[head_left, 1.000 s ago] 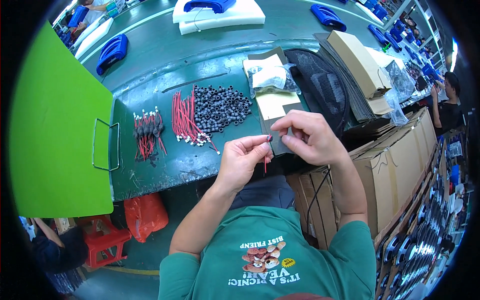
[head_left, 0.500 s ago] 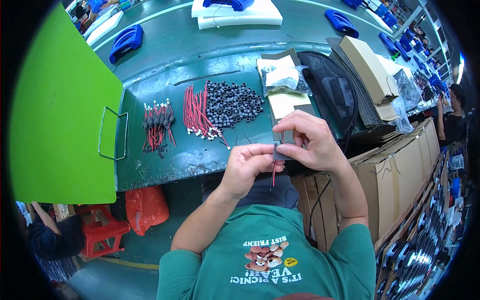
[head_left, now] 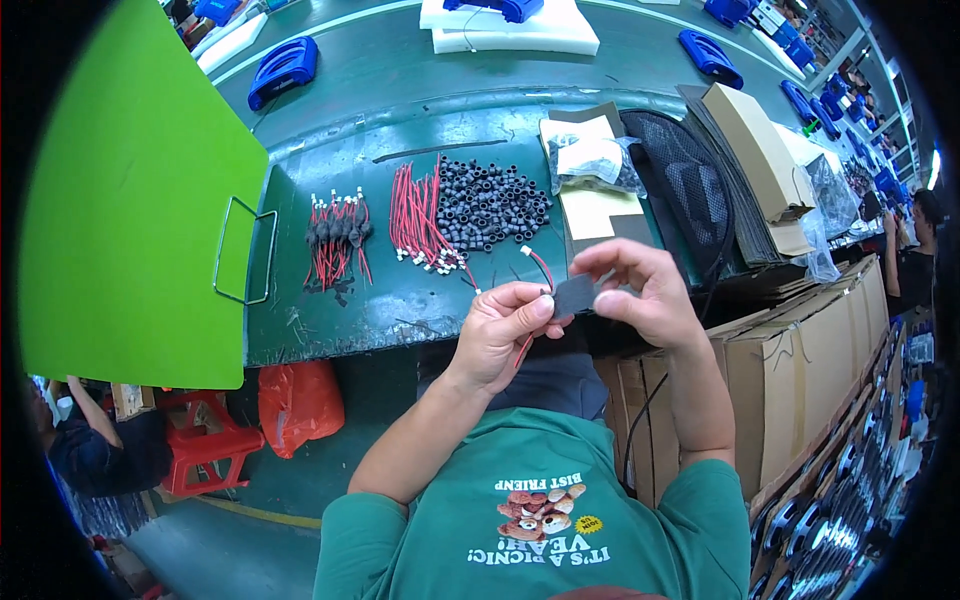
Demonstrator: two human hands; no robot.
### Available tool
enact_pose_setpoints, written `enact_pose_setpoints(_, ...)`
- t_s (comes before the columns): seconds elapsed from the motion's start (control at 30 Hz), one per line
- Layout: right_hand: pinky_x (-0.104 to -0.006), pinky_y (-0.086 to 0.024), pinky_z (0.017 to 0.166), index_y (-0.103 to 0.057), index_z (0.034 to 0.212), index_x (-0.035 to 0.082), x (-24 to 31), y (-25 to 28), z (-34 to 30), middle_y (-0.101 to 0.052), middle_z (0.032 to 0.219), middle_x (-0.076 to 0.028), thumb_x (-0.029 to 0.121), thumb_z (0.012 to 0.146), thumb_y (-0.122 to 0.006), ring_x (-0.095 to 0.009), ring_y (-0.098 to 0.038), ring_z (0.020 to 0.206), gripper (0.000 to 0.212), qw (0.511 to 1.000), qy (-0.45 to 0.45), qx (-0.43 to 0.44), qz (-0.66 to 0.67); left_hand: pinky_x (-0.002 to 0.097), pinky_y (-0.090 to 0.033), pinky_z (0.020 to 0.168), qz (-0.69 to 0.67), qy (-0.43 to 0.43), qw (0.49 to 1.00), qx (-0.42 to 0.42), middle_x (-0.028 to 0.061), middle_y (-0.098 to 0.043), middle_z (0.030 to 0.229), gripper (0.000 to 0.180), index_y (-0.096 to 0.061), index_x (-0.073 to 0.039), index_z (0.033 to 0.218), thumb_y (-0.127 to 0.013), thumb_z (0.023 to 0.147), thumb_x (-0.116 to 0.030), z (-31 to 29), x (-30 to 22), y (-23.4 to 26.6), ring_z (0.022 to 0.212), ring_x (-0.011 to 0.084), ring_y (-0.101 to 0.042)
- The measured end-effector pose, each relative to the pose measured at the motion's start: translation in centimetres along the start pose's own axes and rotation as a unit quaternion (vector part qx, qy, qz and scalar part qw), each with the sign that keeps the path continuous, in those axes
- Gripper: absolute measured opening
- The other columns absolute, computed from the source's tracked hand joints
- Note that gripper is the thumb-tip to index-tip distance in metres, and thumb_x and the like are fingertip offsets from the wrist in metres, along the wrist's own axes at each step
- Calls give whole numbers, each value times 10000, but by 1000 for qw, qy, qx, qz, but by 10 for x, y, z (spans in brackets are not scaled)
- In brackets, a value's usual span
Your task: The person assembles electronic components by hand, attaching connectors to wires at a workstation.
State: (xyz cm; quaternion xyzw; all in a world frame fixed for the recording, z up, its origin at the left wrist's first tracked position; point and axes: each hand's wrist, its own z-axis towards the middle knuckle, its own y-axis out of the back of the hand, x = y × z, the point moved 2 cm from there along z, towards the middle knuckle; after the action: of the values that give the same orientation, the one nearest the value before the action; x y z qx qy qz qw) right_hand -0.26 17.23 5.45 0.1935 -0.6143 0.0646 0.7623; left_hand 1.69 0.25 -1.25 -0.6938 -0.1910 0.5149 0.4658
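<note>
Between thumb and fingers, my left hand (head_left: 497,335) pinches a red cable (head_left: 540,262) together with a dark grey, flat pad (head_left: 576,297). One end of the cable, with a white connector, sticks up above the fingers, and the other end hangs below them. My right hand (head_left: 648,298) is just right of the pad, thumb and fingers apart, holding nothing that I can see. Beyond my hands on the green table lie loose red cables (head_left: 415,215) with white connectors, beside a heap of small black cylindrical pieces (head_left: 495,203).
Cables with dark wrapped middles (head_left: 338,235) lie on the left, near a green panel (head_left: 140,220) with a metal handle (head_left: 222,250). A clear bag (head_left: 592,160), a black mesh item (head_left: 680,180) and cardboard boxes (head_left: 800,370) stand to the right. Blue plastic housings (head_left: 284,72) lie farther back.
My right fingers have come off the dark pad and opened to its right. The pad has turned its flat face into view, and the cable tilts in my left hand. The view has shifted slightly.
</note>
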Motion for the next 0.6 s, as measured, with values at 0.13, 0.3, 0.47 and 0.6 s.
enact_pose_setpoints(0.13,-162,-429,586,-608,832,-18,-6,-8,-6,-597,736,-25,24,731,-660,-49,-533,640,122,984,-88,-32,151,254,-519,655,23,-8,1000,3,119,-636,843,143,-611,6,920,-597,806,-79,-1,1,0,727,164,-621)
enact_pose_setpoints(0.3,-183,-451,609,-604,849,-15,0,-3,-9,-603,760,-19,19,754,-641,-57,-552,673,107,990,-22,-78,114,260,-509,705,24,24,999,-13,118,-630,893,205,-603,10,974,-608,805,-105,0,0,-3,760,166,-615)
enact_pose_setpoints(0.47,-194,-453,622,-604,850,-23,9,-1,-9,-605,784,-49,19,724,-654,-74,-557,680,142,996,31,-63,-63,259,-490,742,87,16,995,-48,107,-623,928,258,-585,7,1045,-603,811,-102,-1,-2,3,796,152,-603)
enact_pose_setpoints(0.6,-208,-460,630,-605,864,-22,12,0,-7,-609,790,-58,15,719,-648,-85,-564,684,155,994,35,-44,-89,223,-485,664,259,-43,962,-70,106,-621,939,305,-564,24,1068,-615,804,-121,2,-4,5,769,109,-592)
